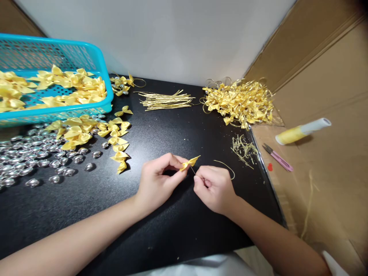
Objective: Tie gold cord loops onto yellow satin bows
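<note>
Yellow satin is gleaming above a black tabletop (172,230) as the left hand (159,174) is pinching a small bow (190,162) between thumb and fingertips, the gap between them closing to little more than the fabric's thickness. Just beside it, the right hand (215,188) is curling into a near-fist, thumb and forefinger pressing together on a thin strand (193,170) that is running to the bow; whether it is a needle or a cord, one cannot tell. The left grip is leaving the bow's far wing free, probably to keep its middle within the right hand's reach. Beyond the right knuckles, a gold cord (231,168) is curving over the table.

Supplies are lying in groups, apparently for easy picking. A turquoise basket (107,96) is containing more bows at far left, its walls likely stopping them from scattering, while silver beads (43,163) are spreading in front. Straight gold strands (166,101) are lying side by side at the back, seemingly to stay untangled. Looped bows (240,101) are heaping at far right, apart from the plain ones. Clippings (243,150) are collecting near the edge; pink-handled snips (280,159) are resting on the cardboard just past it.
</note>
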Demonstrator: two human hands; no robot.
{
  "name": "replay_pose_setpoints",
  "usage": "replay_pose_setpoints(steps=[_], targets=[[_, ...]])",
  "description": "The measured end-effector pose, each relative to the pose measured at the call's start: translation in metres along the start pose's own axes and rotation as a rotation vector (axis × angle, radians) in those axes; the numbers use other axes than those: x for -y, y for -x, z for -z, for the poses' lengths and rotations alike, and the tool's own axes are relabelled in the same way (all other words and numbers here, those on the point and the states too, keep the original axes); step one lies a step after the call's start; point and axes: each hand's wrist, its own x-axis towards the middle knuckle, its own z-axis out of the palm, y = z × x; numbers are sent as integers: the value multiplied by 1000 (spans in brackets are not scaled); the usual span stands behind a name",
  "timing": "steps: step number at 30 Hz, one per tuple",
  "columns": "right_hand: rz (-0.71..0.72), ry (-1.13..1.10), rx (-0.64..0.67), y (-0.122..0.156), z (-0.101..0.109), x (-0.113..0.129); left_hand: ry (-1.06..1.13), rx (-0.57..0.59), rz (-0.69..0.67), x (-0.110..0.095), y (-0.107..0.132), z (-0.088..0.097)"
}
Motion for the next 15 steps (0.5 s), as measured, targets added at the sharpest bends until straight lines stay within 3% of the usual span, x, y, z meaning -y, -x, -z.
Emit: replay_pose_setpoints(steps=[15], targets=[[-42, -26, 11, 1, 1, 3, -56, -3, -34, -2, -2, -1]])
